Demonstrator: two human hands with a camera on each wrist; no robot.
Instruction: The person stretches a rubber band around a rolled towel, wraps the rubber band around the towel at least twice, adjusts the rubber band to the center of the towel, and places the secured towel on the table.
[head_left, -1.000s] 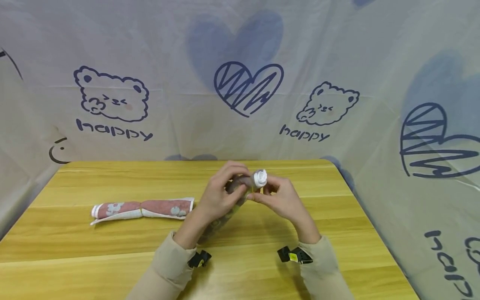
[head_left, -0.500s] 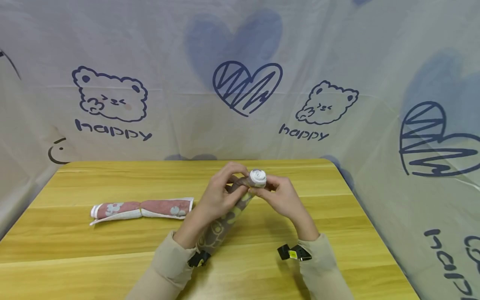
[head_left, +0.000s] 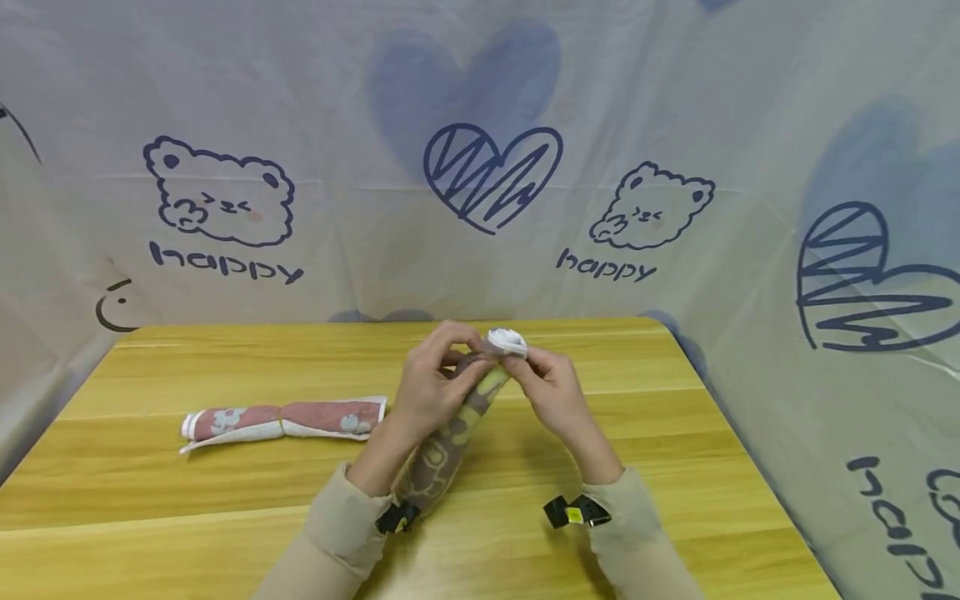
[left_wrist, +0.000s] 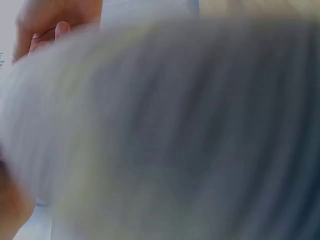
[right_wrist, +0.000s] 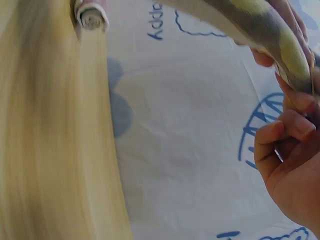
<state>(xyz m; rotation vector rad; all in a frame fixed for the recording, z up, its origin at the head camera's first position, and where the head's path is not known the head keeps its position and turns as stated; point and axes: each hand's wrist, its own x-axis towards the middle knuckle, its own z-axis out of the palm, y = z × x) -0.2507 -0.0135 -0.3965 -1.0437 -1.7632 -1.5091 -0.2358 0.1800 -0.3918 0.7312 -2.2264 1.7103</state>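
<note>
A rolled towel (head_left: 435, 467), grey-brown with a yellow pattern, slants up from my left wrist, its white spiral end (head_left: 507, 340) at the top. My left hand (head_left: 431, 387) holds the roll just below that end, thumb in front. Against the other side of the same end, my right hand (head_left: 555, 396) pinches with thumb and fingers. A thin band (right_wrist: 312, 65) crosses the towel near the fingers in the right wrist view. Blurred towel cloth (left_wrist: 175, 125) fills most of the left wrist view.
On the wooden table (head_left: 645, 433), a pink rolled towel (head_left: 322, 414) with pale flowers lies to the left, a band round its middle. Behind the table hangs a pale cloth (head_left: 360, 250) printed with hearts and bears; more of it hangs at the right.
The towel's white end has tipped and shifted up and left. My right hand has moved slightly left with it; my left hand has shifted a little. The pink towel stays put.
</note>
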